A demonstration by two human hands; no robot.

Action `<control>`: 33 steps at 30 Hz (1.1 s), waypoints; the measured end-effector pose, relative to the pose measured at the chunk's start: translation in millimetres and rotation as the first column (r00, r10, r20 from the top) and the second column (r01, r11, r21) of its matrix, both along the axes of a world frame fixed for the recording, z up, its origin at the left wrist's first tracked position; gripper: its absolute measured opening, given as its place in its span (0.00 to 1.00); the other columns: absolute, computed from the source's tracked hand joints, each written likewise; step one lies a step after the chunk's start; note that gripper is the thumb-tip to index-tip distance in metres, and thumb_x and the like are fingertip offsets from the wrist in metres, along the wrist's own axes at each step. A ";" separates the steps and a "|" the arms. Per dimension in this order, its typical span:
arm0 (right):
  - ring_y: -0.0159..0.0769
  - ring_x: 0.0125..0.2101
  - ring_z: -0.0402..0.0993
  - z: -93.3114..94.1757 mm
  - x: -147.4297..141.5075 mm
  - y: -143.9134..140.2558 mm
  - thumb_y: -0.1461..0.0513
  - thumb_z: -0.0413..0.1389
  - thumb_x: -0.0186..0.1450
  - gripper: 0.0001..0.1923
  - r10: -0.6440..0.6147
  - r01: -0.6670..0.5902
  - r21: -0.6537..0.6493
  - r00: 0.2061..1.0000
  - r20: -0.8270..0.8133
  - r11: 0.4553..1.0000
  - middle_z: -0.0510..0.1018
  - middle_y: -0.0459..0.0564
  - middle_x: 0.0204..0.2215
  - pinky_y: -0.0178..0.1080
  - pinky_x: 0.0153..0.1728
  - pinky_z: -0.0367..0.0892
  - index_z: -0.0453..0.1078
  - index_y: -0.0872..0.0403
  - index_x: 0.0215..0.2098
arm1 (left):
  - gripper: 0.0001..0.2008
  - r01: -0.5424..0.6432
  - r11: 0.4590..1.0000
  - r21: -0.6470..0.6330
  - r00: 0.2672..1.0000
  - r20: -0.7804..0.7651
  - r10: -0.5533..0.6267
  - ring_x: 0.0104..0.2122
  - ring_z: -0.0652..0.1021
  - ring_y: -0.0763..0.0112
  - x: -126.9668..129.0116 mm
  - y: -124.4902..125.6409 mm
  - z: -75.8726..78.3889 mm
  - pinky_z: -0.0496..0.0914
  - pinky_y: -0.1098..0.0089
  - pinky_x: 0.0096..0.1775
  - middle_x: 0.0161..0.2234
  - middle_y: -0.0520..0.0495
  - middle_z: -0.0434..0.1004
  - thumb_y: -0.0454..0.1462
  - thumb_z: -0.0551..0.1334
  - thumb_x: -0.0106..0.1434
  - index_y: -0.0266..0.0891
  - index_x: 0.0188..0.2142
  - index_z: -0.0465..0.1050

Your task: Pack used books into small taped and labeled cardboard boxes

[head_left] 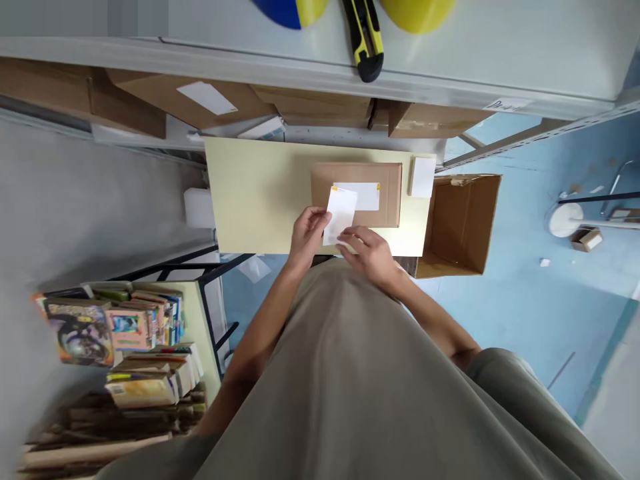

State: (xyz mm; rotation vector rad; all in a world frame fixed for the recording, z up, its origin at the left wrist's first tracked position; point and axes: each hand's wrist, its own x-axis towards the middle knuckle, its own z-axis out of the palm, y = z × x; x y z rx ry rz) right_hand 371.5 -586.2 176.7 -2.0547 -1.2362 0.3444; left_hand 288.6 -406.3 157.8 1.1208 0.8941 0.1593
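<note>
My left hand (309,230) and my right hand (367,250) both hold a white paper slip (341,212) with a small yellow mark at its top corner. The slip hangs over the near edge of a flat brown cardboard parcel (387,193) that carries a white label (366,195). The parcel lies on a pale yellow table (255,193). A small stack of white slips (423,177) sits on the table just right of the parcel.
An open brown carton (463,223) stands on the blue floor right of the table. A grey shelf (475,60) overhead carries a yellow-black utility knife (367,40). Brown boxes (200,100) sit behind the table. Stacked books (125,347) lie at lower left.
</note>
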 end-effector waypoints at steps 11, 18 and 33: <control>0.40 0.39 0.82 -19.5 91.7 -7.4 0.53 0.58 0.83 0.13 -0.208 0.206 -0.032 0.954 -0.215 0.978 0.83 0.53 0.47 0.43 0.38 0.80 0.84 0.48 0.48 | 0.24 0.127 0.982 0.143 0.987 -0.117 -0.111 0.40 0.81 0.60 -2.2 -30.1 9.5 0.75 0.62 0.43 0.39 0.48 0.83 0.60 0.75 0.64 0.47 0.43 0.75; 0.37 0.34 0.77 -13.3 85.4 -17.6 0.62 0.60 0.78 0.06 -0.083 0.072 -0.066 0.982 -0.169 0.995 0.82 0.51 0.42 0.40 0.34 0.73 0.79 0.49 0.42 | 0.22 0.146 0.977 0.153 0.986 -0.099 -0.132 0.47 0.84 0.57 -6.0 -34.4 1.6 0.77 0.60 0.52 0.43 0.46 0.85 0.57 0.76 0.64 0.47 0.45 0.77; 0.38 0.36 0.81 20.0 42.7 -41.9 0.61 0.57 0.81 0.08 -0.030 0.051 0.120 0.985 -0.169 0.991 0.84 0.49 0.40 0.41 0.34 0.77 0.77 0.46 0.42 | 0.25 -0.047 0.982 0.181 0.985 -0.157 0.076 0.44 0.86 0.62 -20.8 -24.0 -23.9 0.79 0.64 0.46 0.41 0.46 0.86 0.61 0.76 0.61 0.46 0.43 0.78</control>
